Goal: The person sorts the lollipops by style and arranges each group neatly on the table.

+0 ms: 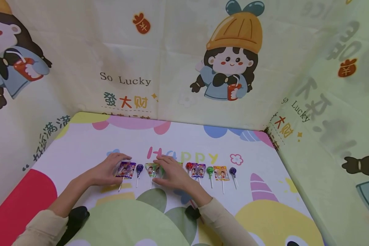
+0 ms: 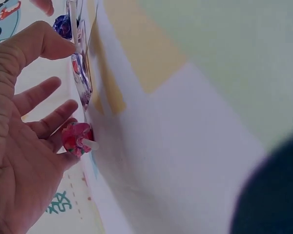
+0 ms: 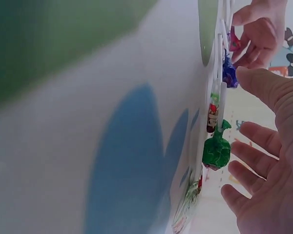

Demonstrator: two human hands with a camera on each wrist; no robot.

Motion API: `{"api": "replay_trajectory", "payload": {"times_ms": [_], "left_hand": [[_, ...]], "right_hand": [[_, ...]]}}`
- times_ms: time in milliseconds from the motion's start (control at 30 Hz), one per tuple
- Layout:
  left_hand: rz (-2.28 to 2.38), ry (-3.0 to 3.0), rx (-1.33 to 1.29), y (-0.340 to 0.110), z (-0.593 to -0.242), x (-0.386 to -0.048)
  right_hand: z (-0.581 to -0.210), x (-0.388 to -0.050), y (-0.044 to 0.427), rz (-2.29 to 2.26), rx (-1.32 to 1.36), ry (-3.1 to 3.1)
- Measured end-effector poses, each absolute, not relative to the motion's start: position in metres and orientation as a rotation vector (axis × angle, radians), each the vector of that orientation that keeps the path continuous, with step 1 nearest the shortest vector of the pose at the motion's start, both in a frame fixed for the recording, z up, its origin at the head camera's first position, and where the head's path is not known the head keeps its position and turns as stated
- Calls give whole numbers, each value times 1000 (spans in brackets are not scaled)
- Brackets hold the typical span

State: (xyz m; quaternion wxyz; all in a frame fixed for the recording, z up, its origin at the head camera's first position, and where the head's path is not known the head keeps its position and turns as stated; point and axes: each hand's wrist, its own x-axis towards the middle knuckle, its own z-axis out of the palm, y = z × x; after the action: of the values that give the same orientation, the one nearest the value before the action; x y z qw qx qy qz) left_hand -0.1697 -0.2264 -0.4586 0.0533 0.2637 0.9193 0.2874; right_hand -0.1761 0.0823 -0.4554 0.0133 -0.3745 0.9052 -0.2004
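Note:
Lollipops lie in a row across the table. My left hand (image 1: 106,169) (image 2: 24,141) is at the row's left end, fingers spread and bent, beside a flat purple packet (image 1: 125,170). A round red-pink lollipop (image 2: 77,138) shows by its fingers in the left wrist view; whether they touch is unclear. My right hand (image 1: 173,174) (image 3: 268,161) hovers over the middle, fingers apart, thumb near a purple lollipop (image 3: 229,73) in the right wrist view. A round green lollipop (image 3: 216,152) is beside its fingers. A green packet (image 1: 152,169) lies between the hands. The right hand partly hides the row.
Rightward in the row are a red lollipop (image 1: 189,165), a purple packet (image 1: 199,170), a green lollipop (image 1: 210,170), an orange packet (image 1: 221,174) and a purple lollipop (image 1: 232,171). A black object (image 1: 192,212) is by the right forearm; printed cloth (image 1: 172,68) hangs behind the table.

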Motion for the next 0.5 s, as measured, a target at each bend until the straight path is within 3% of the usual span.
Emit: {"api": "replay_trajectory", "payload": {"times_ms": [500], "left_hand": [[799, 2749, 794, -227, -457, -182]], "right_hand": [[-457, -185, 76, -578, -1138, 2739]]}}
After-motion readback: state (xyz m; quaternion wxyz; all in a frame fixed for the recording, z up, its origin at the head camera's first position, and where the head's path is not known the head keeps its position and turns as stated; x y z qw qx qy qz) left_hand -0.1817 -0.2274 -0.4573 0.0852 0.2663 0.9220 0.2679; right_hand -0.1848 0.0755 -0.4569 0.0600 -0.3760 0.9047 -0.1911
